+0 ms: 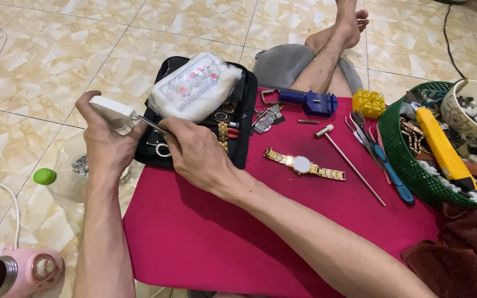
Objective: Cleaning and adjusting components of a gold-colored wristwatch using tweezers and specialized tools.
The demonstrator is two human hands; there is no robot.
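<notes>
My left hand [106, 138] grips a small white box-shaped object [109, 112] at the left edge of a red cloth [205, 232]. In my right hand [194, 152] is a thin metal tool [149, 123] whose tip touches the white object. Both hands hover over a black tool case [244, 110], on which a clear bag of white cotton [194, 85] lies. On the cloth to the right rests a gold wristwatch [303, 164] with a white dial.
A small hammer [349, 163], a blue watch-link tool [313, 102], a yellow block [369, 102] and tweezers [379, 154] lie on the cloth. A green basket [401, 157] at right holds a yellow cutter and a bowl. A pink device [26, 271], a green-capped bottle [44, 176] and a white cable lie on the tiled floor.
</notes>
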